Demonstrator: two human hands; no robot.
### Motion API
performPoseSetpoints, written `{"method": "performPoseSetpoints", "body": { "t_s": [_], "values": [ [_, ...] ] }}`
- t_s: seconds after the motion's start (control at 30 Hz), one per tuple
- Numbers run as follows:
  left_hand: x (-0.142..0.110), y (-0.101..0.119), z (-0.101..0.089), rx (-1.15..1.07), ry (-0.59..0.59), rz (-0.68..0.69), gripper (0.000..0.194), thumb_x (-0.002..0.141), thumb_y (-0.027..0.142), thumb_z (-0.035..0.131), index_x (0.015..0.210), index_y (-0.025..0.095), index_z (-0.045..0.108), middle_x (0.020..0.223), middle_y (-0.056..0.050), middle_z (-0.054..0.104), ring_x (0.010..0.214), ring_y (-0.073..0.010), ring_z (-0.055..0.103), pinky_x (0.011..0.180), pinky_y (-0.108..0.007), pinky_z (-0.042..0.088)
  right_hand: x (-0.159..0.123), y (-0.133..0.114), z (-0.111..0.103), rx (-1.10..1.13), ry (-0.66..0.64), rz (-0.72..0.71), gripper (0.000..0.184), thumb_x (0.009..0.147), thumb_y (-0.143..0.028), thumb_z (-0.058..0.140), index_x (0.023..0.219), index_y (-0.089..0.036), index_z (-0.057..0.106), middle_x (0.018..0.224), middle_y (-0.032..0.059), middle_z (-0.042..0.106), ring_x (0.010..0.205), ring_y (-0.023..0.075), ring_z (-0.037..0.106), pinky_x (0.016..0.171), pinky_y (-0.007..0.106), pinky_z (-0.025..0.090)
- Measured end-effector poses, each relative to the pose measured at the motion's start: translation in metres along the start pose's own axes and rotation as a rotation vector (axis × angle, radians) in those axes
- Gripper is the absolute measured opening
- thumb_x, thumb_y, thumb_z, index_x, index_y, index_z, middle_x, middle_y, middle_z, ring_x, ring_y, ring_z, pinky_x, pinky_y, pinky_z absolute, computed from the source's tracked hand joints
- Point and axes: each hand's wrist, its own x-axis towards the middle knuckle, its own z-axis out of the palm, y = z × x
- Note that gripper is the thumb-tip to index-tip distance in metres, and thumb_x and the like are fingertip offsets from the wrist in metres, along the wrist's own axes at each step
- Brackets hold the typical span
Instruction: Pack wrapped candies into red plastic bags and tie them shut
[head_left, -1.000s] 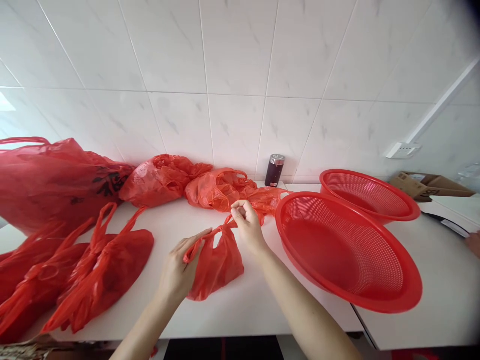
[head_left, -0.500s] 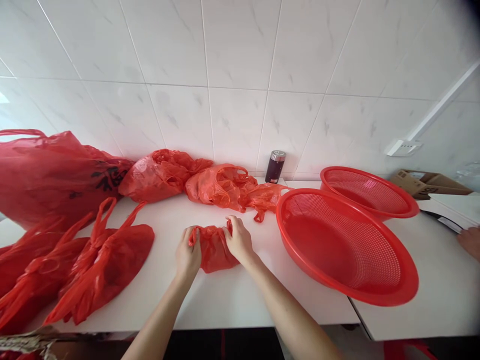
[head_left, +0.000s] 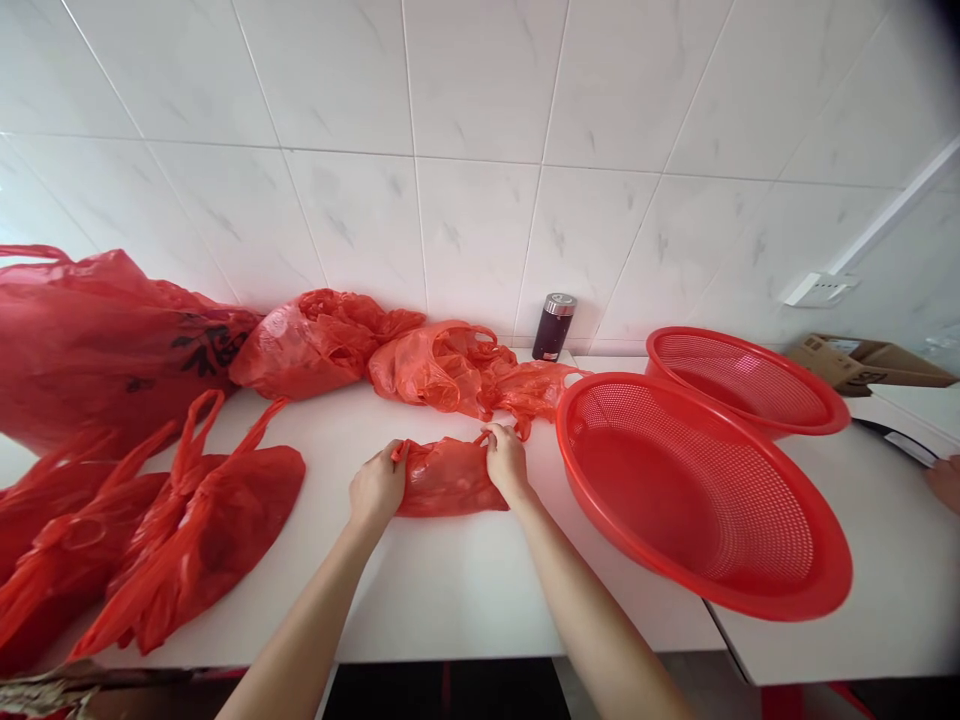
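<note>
A small red bag [head_left: 452,478] is in the middle, at the front part of the tabletop [head_left: 450,600]. It's b/w the two hands, w/ the front red basket [head_left: 652,490] to the right and the tied red bags [head_left: 217,530] to the left. Can't tell if its bottom touches the tabletop.

The left hand [head_left: 377,485] pinches the bag's top left corner. The right hand [head_left: 507,462] has the top right corner, fingers curled in. So both hands are grasping the same bag, one at each end.

The bag is thin, shiny plastic. It'll prob feel soft, floppy and a bit slippery, and it could rip if tugged too hard. It looks lumpy, so there's prob some stuff inside, but not a lot, so it's prob light. Best spots to hold: the bunched top corners, b/c the plastic is thicker there. The thin middle would prob stretch.

Vs. half a sec ago, the hands are farther apart, mostly b/c the right hand went right. The bag was scrunched and narrow; now it's wide and flat. A full sec ago it stood taller, w/ its handles pulled up. The baskets and other bags haven't moved on the tabletop.
</note>
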Motion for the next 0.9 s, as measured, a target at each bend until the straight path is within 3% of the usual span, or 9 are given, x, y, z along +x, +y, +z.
{"method": "performPoseSetpoints", "body": {
  "t_s": [0.17,0.33,0.43,0.53,0.63,0.77,0.9],
  "values": [
    [0.019,0.004,0.011,0.115,-0.023,0.037,0.037,0.091,0.027,0.035,0.113,0.029,0.064,0.103,-0.011,0.071,0.081,-0.0277,0.066,0.062,-0.033,0.04,0.008,0.001,0.002,-0.098,-0.014,0.07,0.034,0.088,-0.011,0.041,0.112,-0.022,0.063,0.102,0.0085,0.066,0.09,0.0207,0.062,0.079,0.032,0.043],
    [0.023,0.004,0.022,0.163,0.011,0.087,0.043,0.089,0.019,0.033,0.12,0.027,0.062,0.106,-0.012,0.069,0.085,-0.0279,0.065,0.067,-0.035,0.04,0.015,0.001,0.004,-0.09,0.017,0.136,0.032,0.086,-0.011,0.044,0.108,-0.021,0.064,0.092,0.0087,0.068,0.086,0.0213,0.062,0.077,0.032,0.041],
    [0.022,0.004,0.025,0.159,0.03,0.106,0.045,0.087,0.015,0.036,0.12,0.026,0.062,0.105,-0.011,0.069,0.092,-0.0285,0.063,0.076,-0.037,0.039,0.014,0.004,0.005,-0.022,0.089,0.186,0.031,0.088,-0.015,0.04,0.109,-0.022,0.062,0.087,0.0078,0.068,0.083,0.0218,0.062,0.074,0.031,0.042],
    [0.022,0.001,0.025,0.118,0.044,0.071,0.043,0.084,0.014,0.04,0.118,0.027,0.063,0.101,-0.01,0.071,0.09,-0.0271,0.063,0.08,-0.037,0.038,0.012,0.008,0.004,0.098,0.209,0.226,0.033,0.09,-0.019,0.033,0.11,-0.021,0.059,0.097,0.0087,0.067,0.088,0.0226,0.062,0.076,0.032,0.043],
    [0.019,-0.004,0.022,0.039,0.062,-0.033,0.038,0.085,0.019,0.04,0.114,0.026,0.063,0.088,-0.01,0.071,0.079,-0.0276,0.064,0.072,-0.036,0.039,0.012,0.011,0.002,0.257,0.315,0.253,0.034,0.09,-0.023,0.028,0.11,-0.021,0.056,0.107,0.0087,0.066,0.091,0.0209,0.063,0.075,0.029,0.045],
    [0.002,-0.012,0.014,-0.169,0.078,-0.153,0.031,0.09,0.035,0.034,0.099,0.027,0.063,0.076,-0.006,0.07,0.068,-0.0255,0.062,0.06,-0.033,0.04,0.014,0.016,0.001,0.471,0.346,0.29,0.034,0.089,-0.026,0.025,0.106,-0.021,0.053,0.093,0.0066,0.066,0.058,0.0157,0.062,0.055,0.026,0.047],
    [-0.014,-0.023,0.001,-0.447,0.062,-0.143,0.043,0.089,0.051,0.033,0.08,0.02,0.062,0.075,-0.006,0.069,0.073,-0.0226,0.066,0.063,-0.03,0.048,0.014,0.02,0.001,0.638,0.346,0.276,0.029,0.087,-0.032,0.03,0.103,-0.022,0.052,0.088,0.005,0.064,0.05,0.0137,0.058,0.046,0.025,0.045]
  ]
}}
